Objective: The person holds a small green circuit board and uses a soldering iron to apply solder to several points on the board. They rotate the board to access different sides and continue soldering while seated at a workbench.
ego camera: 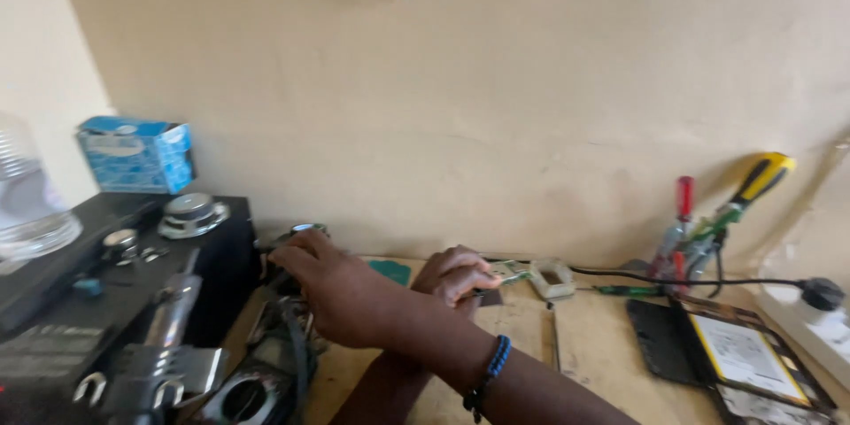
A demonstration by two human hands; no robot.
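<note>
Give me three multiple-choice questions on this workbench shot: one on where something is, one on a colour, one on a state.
1. Where is the blue box?
A. on the black unit at the left
B. on the floor
C. beside the screwdrivers

2. What colour is the bracelet?
A. red
B. blue
C. white

3. How do the forearms lie?
A. crossed
B. wide apart
C. raised overhead

Answers:
1. A, the box sits on the unit, by the wall.
2. B, blue beads show on the wrist.
3. A, the right hand reaches left, with its arm over the arm of the left hand.

head view, close above workbench [531, 336], facing the wall [496, 88]
</note>
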